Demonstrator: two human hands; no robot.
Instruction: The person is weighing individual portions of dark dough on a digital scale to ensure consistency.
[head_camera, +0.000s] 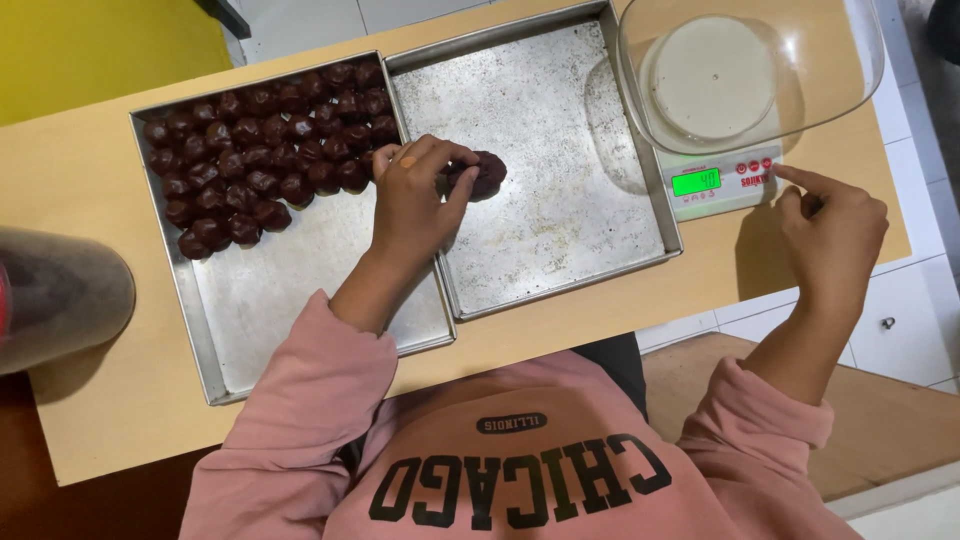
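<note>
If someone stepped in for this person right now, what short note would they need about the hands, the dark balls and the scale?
Left hand: fingers closed on one dark dough piece, which rests on the right metal tray.
Right hand: holds nothing, index fingertip at the buttons of the digital scale.
Clear bowl sits on the scale; it looks empty.
Done: many dark balls fill the far part of the left metal tray in rows.
Left: the near part of the left tray is bare; the right tray holds only the one piece.
</note>
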